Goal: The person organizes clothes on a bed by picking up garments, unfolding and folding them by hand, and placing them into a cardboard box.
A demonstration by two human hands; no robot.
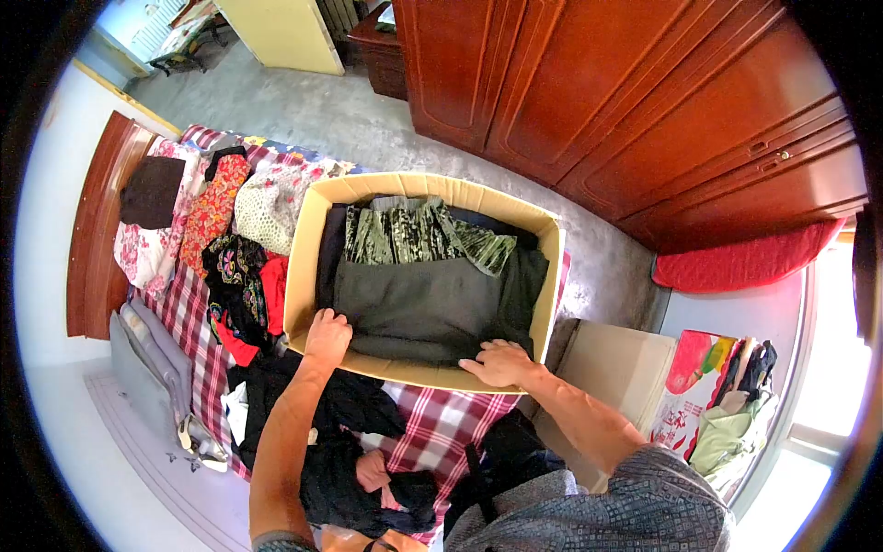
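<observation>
A cardboard box (301,267) stands on the bed in front of me, filled with folded clothes. On top lies a dark grey-black garment (414,308), with a green and black patterned velvety one (405,232) behind it. My left hand (328,337) is at the near left corner of the box, its fingers curled at the dark garment's edge; the fingertips are partly hidden. Along the near wall toward the right, my right hand (498,362) lies on the dark cloth, thumb apart from the other fingers.
A plaid sheet (428,414) covers the bed. Floral clothes (213,207) and black clothes (317,442) lie left of and before the box. Red-brown wardrobes (589,101) rise behind. Pale cartons (612,373) and a printed box (685,386) with clothes stand at right.
</observation>
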